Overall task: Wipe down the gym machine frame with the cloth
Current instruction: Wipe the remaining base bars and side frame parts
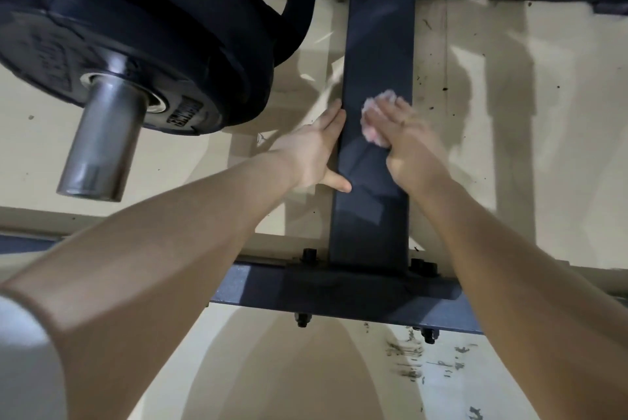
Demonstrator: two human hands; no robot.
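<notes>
Counted: one pale pink crumpled cloth (375, 119) on one dark steel frame beam (377, 46); two bare hands; four black bolts at beam foot.

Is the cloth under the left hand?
No: the pale cloth lies under the right hand on the dark frame beam; the left hand rests bare on the beam's edge.

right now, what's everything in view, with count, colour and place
dark grey steel frame beam: one, centre, running away from the camera
dark cross beam with bolts: one, across the near end
black round weight plates: a stack, count unclear, upper left
silver steel sleeve: one, sticking out of the plates
cream floor: scuffed, beneath everything
pale pink cloth: one, on the beam under the right hand
left hand: on the beam's left edge
right hand: blurred, pressing the cloth
</notes>
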